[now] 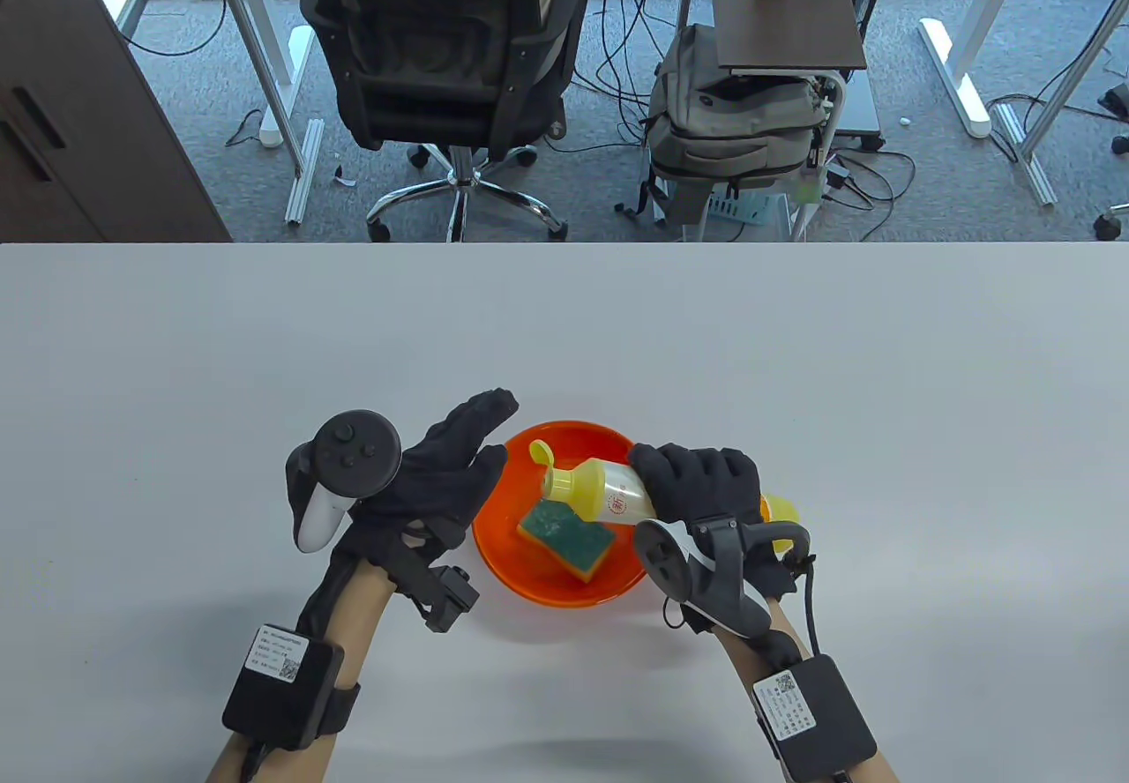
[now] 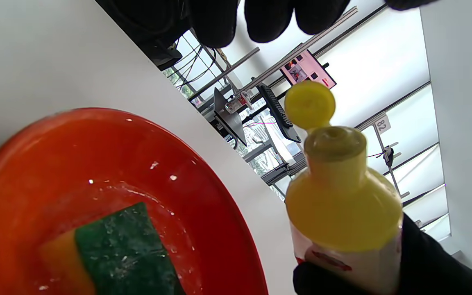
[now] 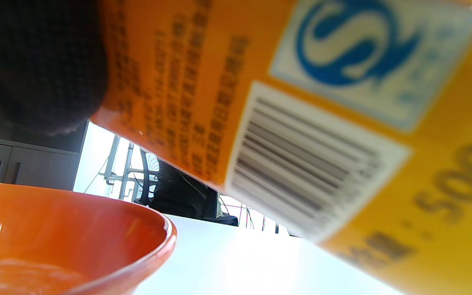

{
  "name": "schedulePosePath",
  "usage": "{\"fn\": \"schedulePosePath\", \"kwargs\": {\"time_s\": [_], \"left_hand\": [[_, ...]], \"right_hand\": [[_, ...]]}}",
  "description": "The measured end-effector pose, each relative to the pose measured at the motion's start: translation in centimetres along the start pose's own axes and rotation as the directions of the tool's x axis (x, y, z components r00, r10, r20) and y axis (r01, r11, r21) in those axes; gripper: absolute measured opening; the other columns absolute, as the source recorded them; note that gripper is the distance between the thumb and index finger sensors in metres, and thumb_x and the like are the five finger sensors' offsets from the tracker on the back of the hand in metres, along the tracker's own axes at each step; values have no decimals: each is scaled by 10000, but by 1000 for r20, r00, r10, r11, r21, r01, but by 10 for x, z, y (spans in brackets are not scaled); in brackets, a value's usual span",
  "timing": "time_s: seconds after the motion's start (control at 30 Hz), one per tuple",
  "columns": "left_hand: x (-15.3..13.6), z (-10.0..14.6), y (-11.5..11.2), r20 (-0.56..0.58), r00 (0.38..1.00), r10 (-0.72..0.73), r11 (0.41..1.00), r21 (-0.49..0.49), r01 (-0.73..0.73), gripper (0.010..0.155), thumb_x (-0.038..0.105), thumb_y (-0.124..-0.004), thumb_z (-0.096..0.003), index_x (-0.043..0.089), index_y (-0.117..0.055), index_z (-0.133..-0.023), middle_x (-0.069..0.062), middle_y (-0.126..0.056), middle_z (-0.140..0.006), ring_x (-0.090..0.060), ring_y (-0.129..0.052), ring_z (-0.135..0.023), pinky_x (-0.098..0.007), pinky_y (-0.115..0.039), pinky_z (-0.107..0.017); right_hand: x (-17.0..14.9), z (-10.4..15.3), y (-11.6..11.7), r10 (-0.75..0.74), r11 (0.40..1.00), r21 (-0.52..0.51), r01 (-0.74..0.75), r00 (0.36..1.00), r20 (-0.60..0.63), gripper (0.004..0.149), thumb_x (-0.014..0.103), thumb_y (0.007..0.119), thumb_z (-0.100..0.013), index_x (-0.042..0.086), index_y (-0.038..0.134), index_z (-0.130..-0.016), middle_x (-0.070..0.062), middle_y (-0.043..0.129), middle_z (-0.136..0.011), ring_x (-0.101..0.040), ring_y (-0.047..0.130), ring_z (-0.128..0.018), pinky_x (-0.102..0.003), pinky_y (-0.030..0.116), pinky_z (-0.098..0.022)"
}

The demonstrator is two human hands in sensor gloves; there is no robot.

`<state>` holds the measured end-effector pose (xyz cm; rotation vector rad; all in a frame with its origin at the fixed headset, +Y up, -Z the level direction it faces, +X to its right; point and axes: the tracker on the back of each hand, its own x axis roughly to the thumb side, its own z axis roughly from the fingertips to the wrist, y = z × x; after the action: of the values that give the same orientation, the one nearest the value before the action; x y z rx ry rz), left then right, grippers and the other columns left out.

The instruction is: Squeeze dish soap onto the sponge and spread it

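Note:
An orange bowl [image 1: 609,585] sits on the white table and holds a sponge [image 1: 564,537], green side up with a yellow base. My right hand [image 1: 706,488] grips a yellow dish soap bottle [image 1: 609,494], tipped on its side over the bowl with its flip cap [image 1: 541,452] open and the nozzle above the sponge. The bottle [image 2: 342,205], sponge [image 2: 125,250] and bowl [image 2: 203,192] also show in the left wrist view. My left hand [image 1: 459,457] is open at the bowl's left rim, fingers spread and holding nothing. The bottle's label [image 3: 301,123] fills the right wrist view above the bowl [image 3: 154,246].
The table's far edge [image 1: 564,243] runs across the middle of the table view. Beyond it stand an office chair [image 1: 450,69], a grey backpack [image 1: 732,113] and a small side table [image 1: 785,7].

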<state>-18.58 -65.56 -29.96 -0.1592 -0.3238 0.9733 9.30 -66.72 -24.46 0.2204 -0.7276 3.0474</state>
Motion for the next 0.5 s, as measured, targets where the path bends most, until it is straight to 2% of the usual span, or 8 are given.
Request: {"fn": "schedulePosePath", "kwargs": {"time_s": [0.4, 0.5], "left_hand": [[11, 1, -9, 105, 962, 251, 964, -117, -239, 649, 592, -640, -449, 367, -632, -1058, 68, -658, -1153, -273, -664, -1116, -613, -543, -808], [18, 4, -7, 138, 954, 265, 962, -108, -252, 636, 590, -643, -449, 367, -656, -1045, 66, -693, -1129, -252, -691, -1104, -600, -560, -809]], "right_hand": [[-1, 0, -1, -106, 994, -6, 106, 994, -18, 702, 548, 955, -236, 417, 719, -883, 137, 900, -851, -151, 960, -753, -460, 723, -711], [-2, 0, -1, -141, 990, 4, 141, 990, -28, 697, 550, 950, -242, 413, 713, -882, 133, 903, -849, -157, 968, -747, -457, 735, -704]]}}
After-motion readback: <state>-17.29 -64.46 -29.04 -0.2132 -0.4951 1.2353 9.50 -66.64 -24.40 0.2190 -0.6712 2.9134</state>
